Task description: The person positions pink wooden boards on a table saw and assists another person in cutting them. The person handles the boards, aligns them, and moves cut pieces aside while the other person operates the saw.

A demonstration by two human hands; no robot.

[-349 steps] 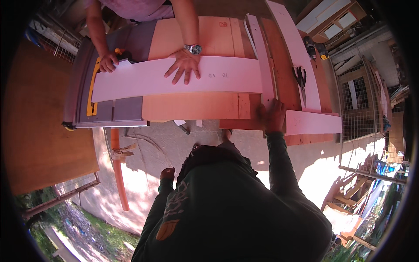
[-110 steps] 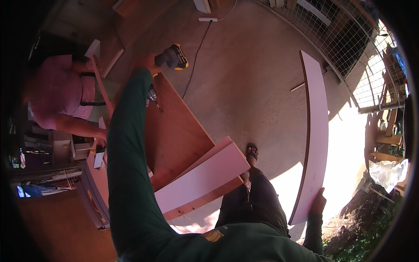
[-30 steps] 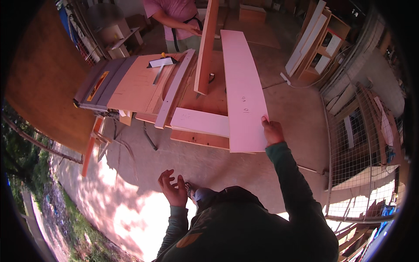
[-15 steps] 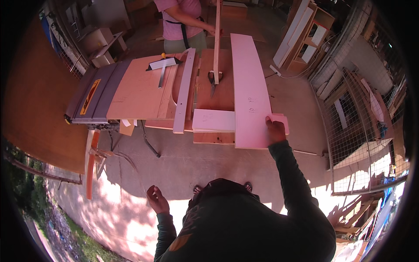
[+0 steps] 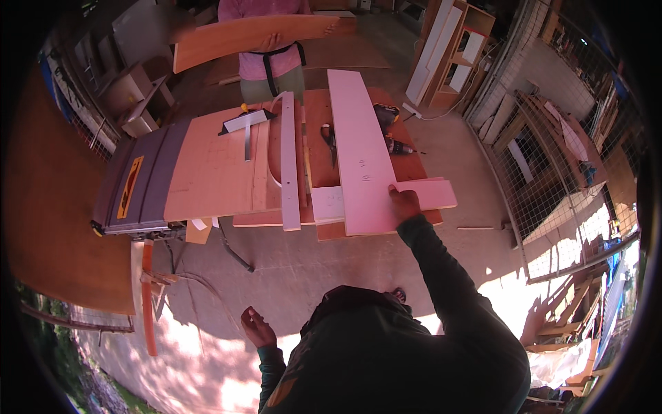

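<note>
My right hand (image 5: 404, 203) grips the near right edge of a long white board (image 5: 362, 152), thumb on top. This board lies across a shorter white board (image 5: 434, 194), whose two ends stick out on either side. Both rest over a reddish-brown tabletop (image 5: 407, 162). Empty and half curled, my left hand (image 5: 258, 328) hangs in the air near my body. Scissors (image 5: 329, 143) lie left of the long board. To its right lies a cordless drill (image 5: 398, 145), with another dark power tool (image 5: 387, 114) behind it.
A table saw (image 5: 148, 172) with a wooden panel, a metal straight bar (image 5: 289, 165) and a square (image 5: 247, 131) stands at left. Across the table, a co-worker (image 5: 272, 62) holds a long wooden board (image 5: 252, 38). Wire mesh panels (image 5: 531, 200) stand at right.
The long white board has shifted left with my right hand on it, uncovering the drill. The co-worker's board has gone from standing by the scissors to being held up crosswise.
</note>
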